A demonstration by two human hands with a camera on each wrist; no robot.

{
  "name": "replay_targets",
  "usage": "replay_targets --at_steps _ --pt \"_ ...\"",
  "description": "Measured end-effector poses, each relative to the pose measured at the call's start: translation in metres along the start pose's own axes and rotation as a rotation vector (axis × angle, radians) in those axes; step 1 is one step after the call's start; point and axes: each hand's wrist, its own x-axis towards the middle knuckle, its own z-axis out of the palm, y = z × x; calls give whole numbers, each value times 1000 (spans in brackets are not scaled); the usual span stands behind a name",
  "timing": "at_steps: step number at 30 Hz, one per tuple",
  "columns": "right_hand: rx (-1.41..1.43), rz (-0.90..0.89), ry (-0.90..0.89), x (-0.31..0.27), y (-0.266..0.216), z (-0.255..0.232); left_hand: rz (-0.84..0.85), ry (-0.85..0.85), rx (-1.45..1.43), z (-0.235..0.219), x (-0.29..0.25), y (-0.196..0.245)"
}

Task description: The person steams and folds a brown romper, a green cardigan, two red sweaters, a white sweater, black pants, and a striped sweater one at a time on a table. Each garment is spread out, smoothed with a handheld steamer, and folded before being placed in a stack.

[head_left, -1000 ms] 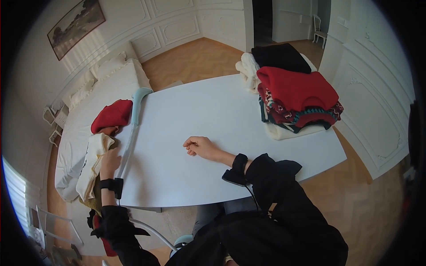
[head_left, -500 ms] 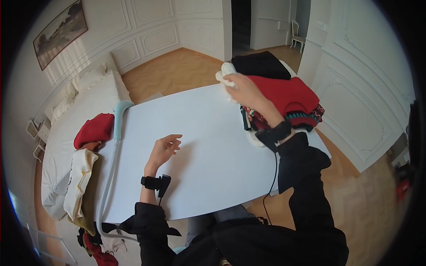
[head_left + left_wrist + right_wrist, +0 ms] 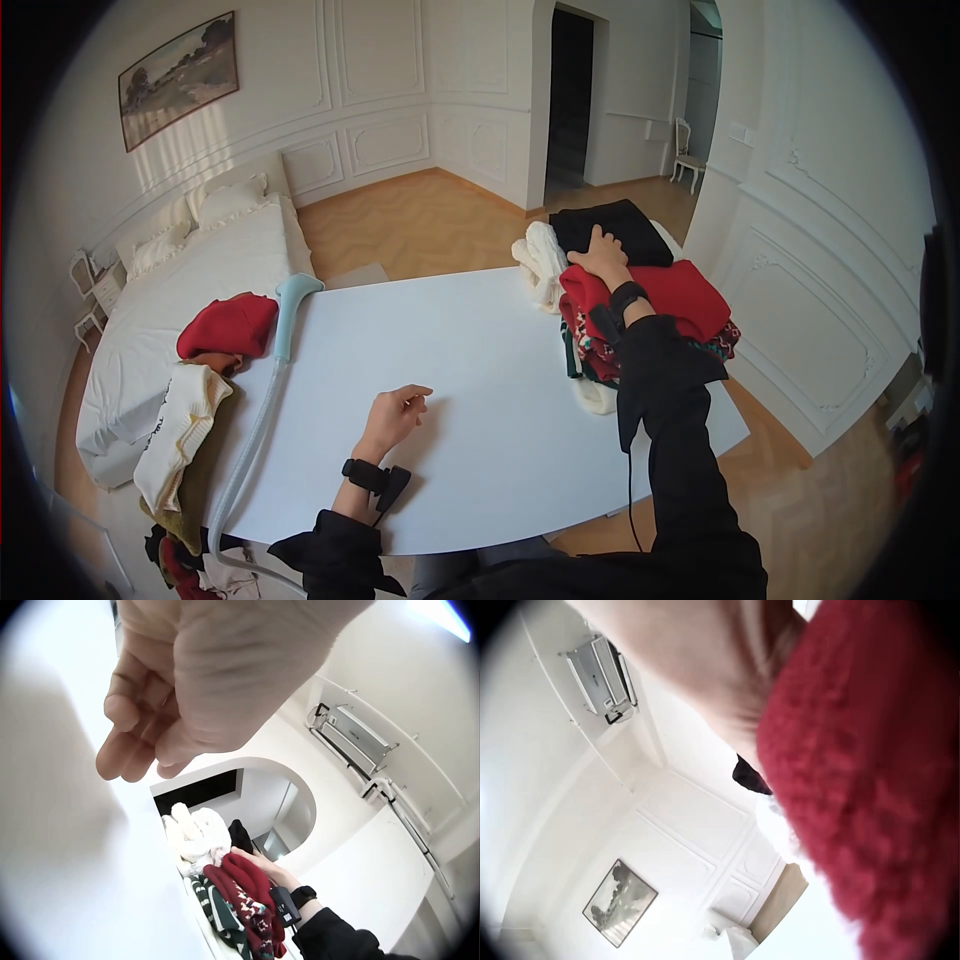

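Folded clothes are stacked at the far right of the white table (image 3: 470, 420). My right hand (image 3: 602, 258) rests on them with fingers spread, where the red sweater (image 3: 690, 295) meets the black garment (image 3: 625, 228). White knitwear (image 3: 540, 262) lies just left of the hand. In the right wrist view red knit (image 3: 870, 772) fills the right side, and the fingertips are hidden. My left hand (image 3: 392, 420) hovers over the table's near part, fingers loosely bent and holding nothing; the left wrist view shows the same hand (image 3: 202, 690) with nothing in it.
A pale blue steamer head (image 3: 287, 312) with a grey hose (image 3: 250, 440) lies along the table's left side. Beside it are a red garment (image 3: 230, 325) and a cream knit (image 3: 180, 430). Behind stand a bed (image 3: 200, 300) and, in the doorway, a white chair (image 3: 685, 158).
My right hand has gone from the table's middle to the white knitwear, then right onto the red and black clothes. My left hand has left the cream knit and moved over the table.
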Motion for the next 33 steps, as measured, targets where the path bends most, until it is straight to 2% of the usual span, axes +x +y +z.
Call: replay_targets --at_steps 8,10,12,16,18,20,21,22,23,24,26,29,30,32,33 --pt "97 -105 322 12 17 14 25 12 69 2 0 -7" --pt "225 -55 407 12 22 13 44 33 80 1 3 -11" --pt "396 5 577 14 22 13 51 45 72 0 2 -12" --pt "564 -24 631 -6 -9 -20 70 50 73 -1 2 -8" --pt "725 -240 818 -20 -36 -29 63 66 5 -1 2 -10" --pt "930 -387 726 -64 -73 -50 58 76 -60 -1 2 -8" --pt "911 -358 735 -67 -75 -50 43 112 -117 -2 1 -6" --pt "1076 -477 562 -110 -102 -67 28 148 -174 -3 2 -5" --pt "1169 -575 401 -117 -107 -64 17 145 -177 -4 2 -3" --pt "1280 -570 166 -128 -111 -62 20 205 -268 -5 3 -2" --pt "1410 -612 -75 -158 -124 -66 -3 267 -358 -9 3 -1" --pt "1309 -607 -432 -188 -129 -69 27 293 -417 -13 3 -2" --pt "1320 -598 -451 -193 -131 -62 34 271 -451 -12 3 -1" --pt "1219 -611 -698 -201 -133 -49 61 209 -557 -9 7 -13" --pt "1195 -631 -707 -205 -133 -44 80 159 -520 -8 9 -23"
